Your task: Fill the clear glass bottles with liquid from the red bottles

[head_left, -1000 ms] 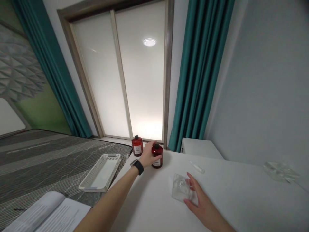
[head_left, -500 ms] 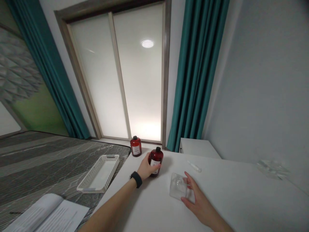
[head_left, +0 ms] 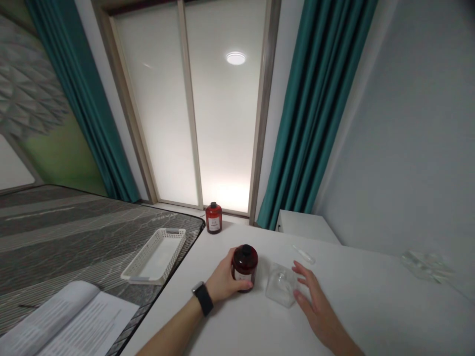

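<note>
Left hand point(head_left: 222, 283) curled around a dark-red, black-capped bottle point(head_left: 245, 262)

The bottle is inward from the white table's point(head_left: 230, 333) left edge; a second red bottle point(head_left: 213, 220) stands at the far-left corner. The right hand point(head_left: 316, 306) is spread beside a clear square container point(head_left: 276, 289); contact cannot be told.

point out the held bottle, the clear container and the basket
Held bottle point(head_left: 245, 266): head view, on its dark red body, above the label.
Clear container point(head_left: 281, 287): head view, near its middle.
Basket point(head_left: 159, 259): head view, on its inner floor.
</note>
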